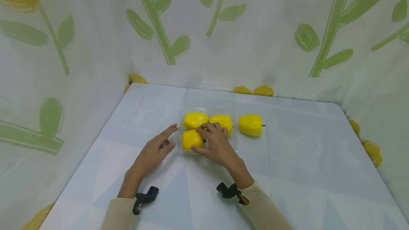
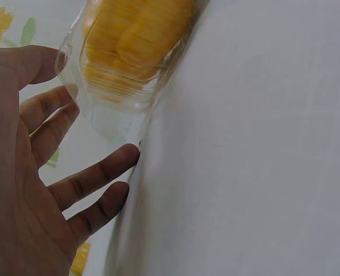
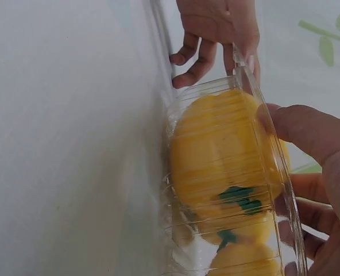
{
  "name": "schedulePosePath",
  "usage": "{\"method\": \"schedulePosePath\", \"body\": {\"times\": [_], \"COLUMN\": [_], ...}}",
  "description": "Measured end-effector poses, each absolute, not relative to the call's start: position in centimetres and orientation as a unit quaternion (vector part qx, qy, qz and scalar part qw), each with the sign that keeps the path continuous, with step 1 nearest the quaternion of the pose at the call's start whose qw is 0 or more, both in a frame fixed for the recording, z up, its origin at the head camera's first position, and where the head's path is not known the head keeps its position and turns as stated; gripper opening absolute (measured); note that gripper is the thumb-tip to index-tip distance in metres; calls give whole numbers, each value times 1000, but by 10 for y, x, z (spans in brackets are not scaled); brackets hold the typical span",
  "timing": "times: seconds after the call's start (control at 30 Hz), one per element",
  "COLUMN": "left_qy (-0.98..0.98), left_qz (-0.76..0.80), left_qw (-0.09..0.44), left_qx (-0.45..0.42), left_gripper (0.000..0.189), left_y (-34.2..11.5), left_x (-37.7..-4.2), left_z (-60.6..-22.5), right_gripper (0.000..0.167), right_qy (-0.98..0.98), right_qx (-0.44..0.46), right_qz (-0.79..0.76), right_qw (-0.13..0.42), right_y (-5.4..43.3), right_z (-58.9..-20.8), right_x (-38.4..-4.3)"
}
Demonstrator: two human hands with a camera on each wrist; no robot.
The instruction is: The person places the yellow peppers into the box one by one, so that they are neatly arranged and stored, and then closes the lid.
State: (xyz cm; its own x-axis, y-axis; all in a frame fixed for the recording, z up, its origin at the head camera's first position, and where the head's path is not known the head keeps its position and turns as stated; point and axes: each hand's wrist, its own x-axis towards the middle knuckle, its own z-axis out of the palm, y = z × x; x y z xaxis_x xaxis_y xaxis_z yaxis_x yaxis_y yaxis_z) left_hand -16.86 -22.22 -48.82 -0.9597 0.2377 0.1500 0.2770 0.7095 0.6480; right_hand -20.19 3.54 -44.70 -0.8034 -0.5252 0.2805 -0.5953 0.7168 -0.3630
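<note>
Yellow pepper [image 1: 191, 141] sits at the front left of your clear plastic container [image 1: 237, 143], centre of the frame, under your right hand [image 1: 218, 146].
Your right thumb and fingers curl partly closed around that pepper; your left hand [image 1: 154, 152], its fingers extended and loosely spread, reaches the container's left rim and grips nothing. Two more peppers [image 1: 195, 119] lie behind inside the container, and a fourth pepper [image 1: 250, 125] rests just beside it, right of centre, stem pointing right. Beneath you, the pale table [image 1: 306, 166] spreads across the lower frame, while flower-patterned walls [image 1: 265, 49] fill the top.
</note>
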Motion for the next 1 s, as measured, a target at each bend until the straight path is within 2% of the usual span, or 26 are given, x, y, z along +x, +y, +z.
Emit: {"method": "schedulePosePath", "body": {"times": [0.2,0.43,0.57,1.0], "left_qy": [-924,-925,-924,-924], "left_qz": [-355,-353,-354,-351], "left_qw": [29,29,29,33], "left_qx": [-138,-141,-142,-145], "left_gripper": [57,57,57,57], "left_y": [-221,-222,-222,-220], "left_x": [-169,-169,-170,-169], "left_z": [-488,-490,-490,-490], "right_gripper": [62,54,49,52], "right_qy": [-917,-898,-898,-909], "right_qx": [312,319,300,231], "right_qz": [237,278,293,304], "right_qw": [79,121,135,169], "right_y": [40,54,66,108], "right_z": [-443,-432,-426,-417], "right_x": [-202,-206,-210,-219]}}
